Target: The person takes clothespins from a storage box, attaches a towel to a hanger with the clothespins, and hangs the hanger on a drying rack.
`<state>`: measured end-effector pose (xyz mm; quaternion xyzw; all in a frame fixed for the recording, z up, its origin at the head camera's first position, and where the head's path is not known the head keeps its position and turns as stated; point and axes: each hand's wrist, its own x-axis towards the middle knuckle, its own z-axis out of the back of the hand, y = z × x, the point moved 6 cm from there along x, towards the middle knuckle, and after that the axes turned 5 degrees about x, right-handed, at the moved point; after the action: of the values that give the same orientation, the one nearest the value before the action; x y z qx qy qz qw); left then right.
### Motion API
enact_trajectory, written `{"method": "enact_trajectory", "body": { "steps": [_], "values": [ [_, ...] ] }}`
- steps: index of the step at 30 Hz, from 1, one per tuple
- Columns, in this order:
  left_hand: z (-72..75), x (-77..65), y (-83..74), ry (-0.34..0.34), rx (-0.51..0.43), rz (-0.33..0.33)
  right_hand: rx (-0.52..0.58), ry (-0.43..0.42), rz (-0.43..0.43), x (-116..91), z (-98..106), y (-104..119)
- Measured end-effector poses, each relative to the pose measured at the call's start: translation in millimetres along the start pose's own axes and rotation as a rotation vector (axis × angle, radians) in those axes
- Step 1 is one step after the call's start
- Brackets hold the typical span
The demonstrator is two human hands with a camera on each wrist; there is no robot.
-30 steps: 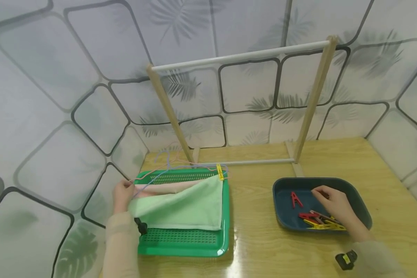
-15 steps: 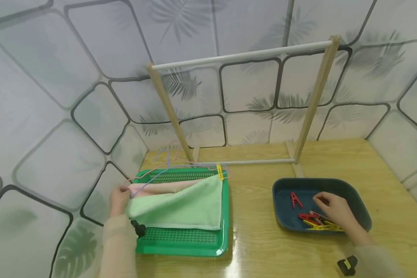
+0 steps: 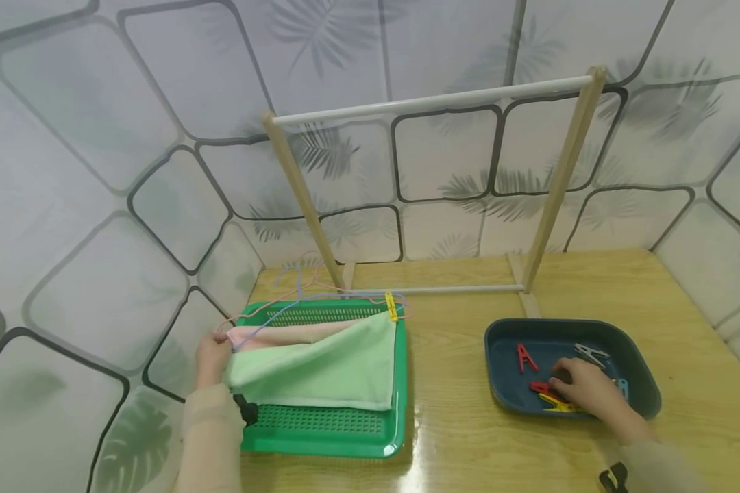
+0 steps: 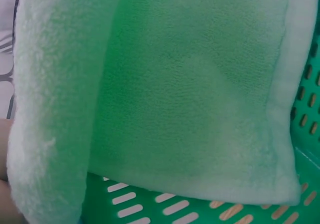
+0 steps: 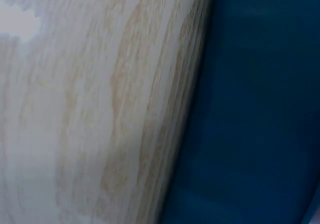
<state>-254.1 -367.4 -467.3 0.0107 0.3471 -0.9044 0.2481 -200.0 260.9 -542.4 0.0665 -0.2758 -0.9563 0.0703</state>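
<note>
At the left end of the blue hanger [image 3: 265, 322], my left hand [image 3: 212, 359] pinches the corner of a light green towel [image 3: 327, 370]. A yellow clothespin [image 3: 391, 307] clips the towel's other top corner to the hanger. Behind it lie a pink hanger [image 3: 255, 310] and a pink cloth [image 3: 296, 333]. In the left wrist view, the towel [image 4: 195, 99] hangs close to the lens. My right hand [image 3: 588, 390] is down in the dark blue bin [image 3: 506, 394], fingers bent, fingertips right at a red clothespin [image 3: 539, 388]. I cannot tell whether it grips one.
Under the towel sits a green basket [image 3: 321, 448]. Other clothespins lie in the bin: a red one [image 3: 526, 358], a yellow one [image 3: 555, 404], a grey-white one [image 3: 590, 352] and a blue one [image 3: 621, 387]. A wooden rack with a white rail [image 3: 432, 103] stands behind.
My right hand has lowered onto the clothespins in the bin, and the grey-white and blue ones have come into view. The left hand has shifted slightly down and left with the towel corner.
</note>
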Motion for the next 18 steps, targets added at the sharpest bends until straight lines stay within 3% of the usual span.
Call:
{"method": "enact_trajectory", "body": {
  "steps": [6, 18],
  "values": [
    [0.3, -1.1, -3.2, 0.033, 0.061, -0.056, 0.006, 0.086, 0.018, 2, -8, 6],
    [-1.0, -2.6, -2.4, 0.069, 0.093, -0.097, -0.041, 0.149, -0.005, 1, -12, 19]
  ]
}}
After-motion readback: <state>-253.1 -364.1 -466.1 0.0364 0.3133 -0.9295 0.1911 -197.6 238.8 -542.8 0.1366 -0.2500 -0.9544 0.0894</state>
